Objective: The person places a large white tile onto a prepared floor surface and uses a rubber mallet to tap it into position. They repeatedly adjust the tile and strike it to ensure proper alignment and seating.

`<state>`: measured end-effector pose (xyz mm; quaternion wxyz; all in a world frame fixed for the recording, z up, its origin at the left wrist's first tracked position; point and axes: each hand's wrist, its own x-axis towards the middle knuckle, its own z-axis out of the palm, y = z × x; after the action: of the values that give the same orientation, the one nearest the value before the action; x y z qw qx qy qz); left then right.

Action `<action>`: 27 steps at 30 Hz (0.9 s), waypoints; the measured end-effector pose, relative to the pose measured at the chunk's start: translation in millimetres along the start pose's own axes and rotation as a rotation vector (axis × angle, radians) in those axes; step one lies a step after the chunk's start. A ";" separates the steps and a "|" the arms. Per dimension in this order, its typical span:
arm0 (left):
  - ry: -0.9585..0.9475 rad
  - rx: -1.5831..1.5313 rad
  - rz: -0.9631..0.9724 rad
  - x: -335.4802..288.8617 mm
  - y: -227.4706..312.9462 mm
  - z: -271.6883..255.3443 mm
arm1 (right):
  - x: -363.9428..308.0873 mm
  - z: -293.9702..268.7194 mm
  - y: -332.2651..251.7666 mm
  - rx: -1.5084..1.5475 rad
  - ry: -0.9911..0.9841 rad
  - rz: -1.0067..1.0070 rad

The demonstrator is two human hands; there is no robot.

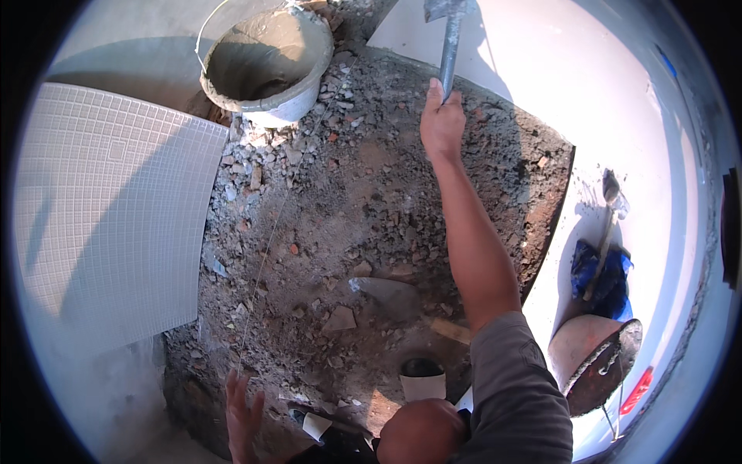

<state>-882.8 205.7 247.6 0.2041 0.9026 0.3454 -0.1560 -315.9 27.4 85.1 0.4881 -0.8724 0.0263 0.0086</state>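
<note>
Reaching far forward, my right hand (443, 124) is wrapped around the grey tubular handle of a long-handled tool (449, 54). Its pale, mortar-stained head lies at the upper edge of the picture and is partly cut off, so its exact kind is unclear. Beneath that hand is rough rubble ground (371, 201). Low on the left, my left hand (243, 414) is raised with fingers apart, holding nothing. A thin string (267, 251) runs over the ground close to its fingertips.
A bucket with wet mortar (267, 104) stands at the far left. Gridded tiles (131, 201) lie left, large white tiles (533, 46) far and right. At right are a tipped bucket (591, 356), a blue bag (610, 278) and a mallet-like tool (610, 205). My shoe (423, 375) rests on the ground.
</note>
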 end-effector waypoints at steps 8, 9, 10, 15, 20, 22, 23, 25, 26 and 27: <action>0.022 -0.034 0.102 1.0 8.9 -4.3 | -38.3 17.0 27.6 -0.414 -0.522 0.050; 0.003 -0.018 0.086 0.5 11.7 -5.1 | -37.3 12.0 27.6 -0.349 -0.494 0.053; -0.013 -0.015 0.075 -1.4 14.0 -6.9 | -34.4 4.9 25.6 -0.294 -0.410 0.057; 0.008 0.008 0.063 -6.3 18.8 -12.6 | 6.3 -5.0 -17.5 0.123 -0.200 0.162; -0.044 -0.028 0.005 -8.1 23.3 -14.7 | -4.7 36.6 -28.8 0.115 -0.382 0.310; -0.043 -0.030 0.006 -6.4 24.8 -14.8 | -43.4 46.5 -12.6 -0.068 -0.665 0.311; -0.035 -0.051 0.017 -6.2 25.3 -15.1 | -67.2 41.3 -0.8 -0.038 -0.783 0.277; -0.036 -0.023 0.036 -5.9 26.5 -15.4 | -114.8 15.9 23.6 -0.352 -0.936 -0.013; -0.037 -0.014 0.044 -6.6 27.5 -15.0 | -138.7 -4.5 34.2 -0.414 -0.980 -0.030; -0.037 -0.013 0.057 -6.9 27.7 -15.3 | -163.7 -22.8 42.9 -0.349 -0.937 -0.012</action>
<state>-866.5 190.4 271.0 0.2207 0.9078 0.3166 -0.1642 -481.9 -8.3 67.2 0.2941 -0.8436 -0.2026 0.4010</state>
